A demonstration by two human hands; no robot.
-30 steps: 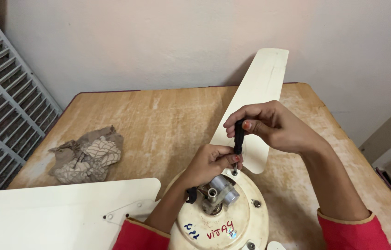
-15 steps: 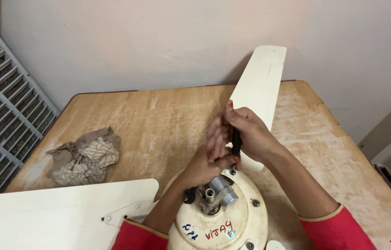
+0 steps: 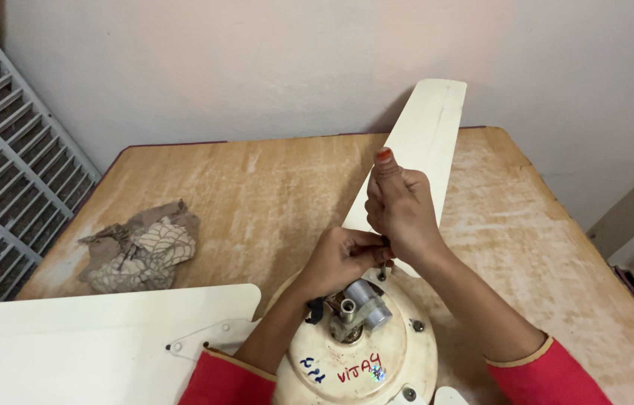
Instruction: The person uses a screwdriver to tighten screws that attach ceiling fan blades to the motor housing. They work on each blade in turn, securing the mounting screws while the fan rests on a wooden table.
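We had the whole ceiling fan sitting on the wooden table (image 3: 257, 180), cream blades out to the sides — one long blade (image 3: 425, 142) ran away toward the wall, another (image 3: 69, 349) lay flat at the near left. The round motor housing (image 3: 362, 364) sat right below us with its metal shaft stub (image 3: 365, 304) sticking up.

Both hands met at the rim of the housing, where the far blade joined it. Our right hand (image 3: 403, 210) was wrapped in a closed fist around a screwdriver (image 3: 384, 266) — only the lower shaft and tip showed, pointing down at a screw on the blade bracket. Our left hand (image 3: 343, 259) had its fingertips pinched together right at the tip, steadying it.

What seemed to matter for doing this well: keeping the driver straight up over the screw, pushing down while turning so it didn't cam out, and leaving the left fingers as a guide only. The housing looked free to roll, so leaning in gently was probably wise.

A crumpled patterned rag (image 3: 140, 255) lay off to the left, well clear.
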